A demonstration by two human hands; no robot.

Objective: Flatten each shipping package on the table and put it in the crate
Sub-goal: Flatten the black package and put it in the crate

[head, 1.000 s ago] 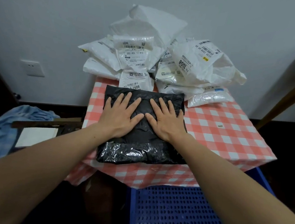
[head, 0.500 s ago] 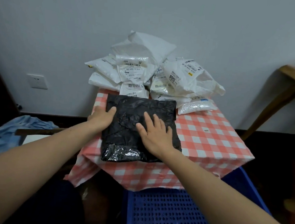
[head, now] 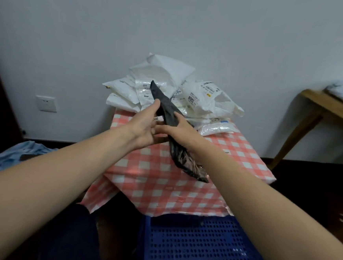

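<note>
You are clasping the black package [head: 181, 161] in your left grip [head: 144, 127] and right grip [head: 179, 131], its long axis slanting down toward the crate [head: 198, 253] on your right

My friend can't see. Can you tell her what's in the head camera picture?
The left hand and right hand hold a thin black package tilted on its edge above a red-and-white checked table. A heap of white packages sits at the back, and a blue crate waits below in front.
</note>
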